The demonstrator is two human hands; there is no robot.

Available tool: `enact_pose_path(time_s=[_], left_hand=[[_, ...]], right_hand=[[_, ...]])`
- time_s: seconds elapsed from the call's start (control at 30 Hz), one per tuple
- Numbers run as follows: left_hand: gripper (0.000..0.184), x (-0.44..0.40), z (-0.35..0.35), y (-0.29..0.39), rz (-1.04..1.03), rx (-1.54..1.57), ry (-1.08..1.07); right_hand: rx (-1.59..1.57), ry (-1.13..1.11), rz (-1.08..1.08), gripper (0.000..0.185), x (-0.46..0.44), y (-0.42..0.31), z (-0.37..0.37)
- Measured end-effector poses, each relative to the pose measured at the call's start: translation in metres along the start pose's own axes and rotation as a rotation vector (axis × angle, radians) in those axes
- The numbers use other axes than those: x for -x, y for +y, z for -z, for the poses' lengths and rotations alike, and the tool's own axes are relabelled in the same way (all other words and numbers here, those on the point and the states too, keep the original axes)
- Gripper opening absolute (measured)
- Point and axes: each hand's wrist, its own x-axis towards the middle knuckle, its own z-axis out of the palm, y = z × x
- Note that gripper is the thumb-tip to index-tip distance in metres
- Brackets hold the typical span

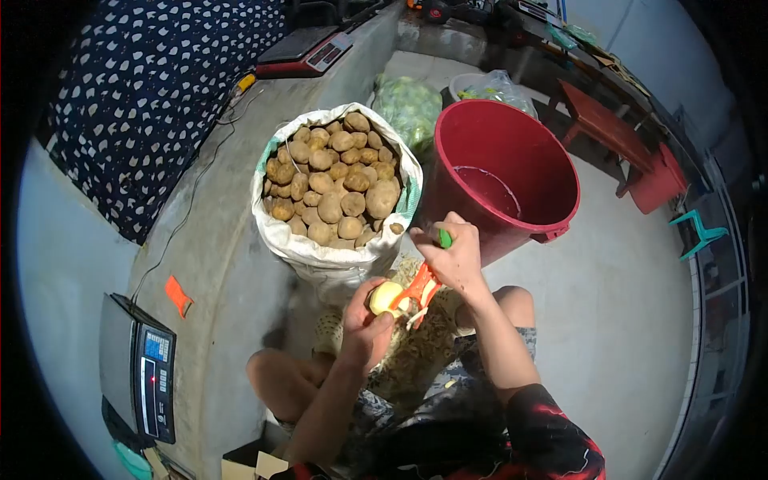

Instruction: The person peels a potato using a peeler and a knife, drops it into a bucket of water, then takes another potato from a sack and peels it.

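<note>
Mid-view, the left hand (364,330) curls its fingers around a potato (382,298) showing yellow flesh. At its 2 o'clock, the right hand (458,254) clasps a peeler (422,282), orange end by the potato. Beyond, a potato-filled sack (308,266) stands at 11, a red bucket (480,132) at 1; farther, a scale (154,384) at 8.

The left hand (366,326) holds a pale potato (385,297), the right hand (454,254) an orange peeler (422,282).
</note>
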Motion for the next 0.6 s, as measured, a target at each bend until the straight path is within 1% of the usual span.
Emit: enact_pose_path(time_s=[0.07, 0.1, 0.13, 0.2, 0.27, 0.33, 0.37, 0.4, 0.47, 0.5, 0.53, 0.6], left_hand=[[0.057, 0.0, 0.001, 0.0, 0.006, 0.039, 0.004], [0.055, 0.0, 0.0, -0.001, 0.011, 0.084, 0.004], [0.055, 0.0, 0.002, -0.003, 0.011, 0.084, -0.002], [0.052, 0.0, 0.008, -0.004, 0.017, 0.149, -0.067], [0.051, -0.002, 0.01, -0.005, 0.02, 0.145, -0.045], [0.049, -0.003, 0.011, -0.008, 0.021, 0.143, -0.013], [0.052, -0.003, 0.01, -0.009, 0.012, 0.131, -0.011], [0.054, -0.002, 0.01, -0.009, 0.004, 0.118, -0.013], [0.054, 0.0, 0.006, -0.004, 0.022, 0.103, -0.053], [0.055, -0.001, 0.005, 0.0, 0.038, 0.09, -0.088], [0.055, -0.004, 0.004, 0.004, 0.038, 0.087, -0.091], [0.054, -0.009, 0.003, 0.011, 0.016, 0.106, -0.002]], right_hand=[[0.186, 0.124, 0.282, 0.034, 0.0, -0.001, 0.002], [0.182, 0.1, 0.134, 0.034, -0.007, 0.018, -0.004], [0.183, 0.106, 0.135, 0.034, -0.01, 0.024, -0.003], [-0.101, -0.027, -0.317, 0.035, -0.015, 0.026, -0.001], [-0.114, -0.049, -0.312, 0.035, -0.007, 0.016, 0.001], [0.166, 0.074, 0.163, 0.036, 0.004, -0.004, 0.002], [0.24, 0.114, 0.359, 0.036, 0.006, -0.007, 0.007], [0.236, 0.116, 0.356, 0.036, 0.001, 0.0, 0.006], [0.167, 0.162, 0.024, 0.035, -0.013, 0.028, 0.002], [0.152, 0.127, -0.034, 0.036, -0.016, 0.03, 0.007], [0.151, 0.13, -0.033, 0.036, -0.017, 0.032, 0.009], [0.11, 0.093, -0.059, 0.038, -0.015, 0.03, 0.011]])
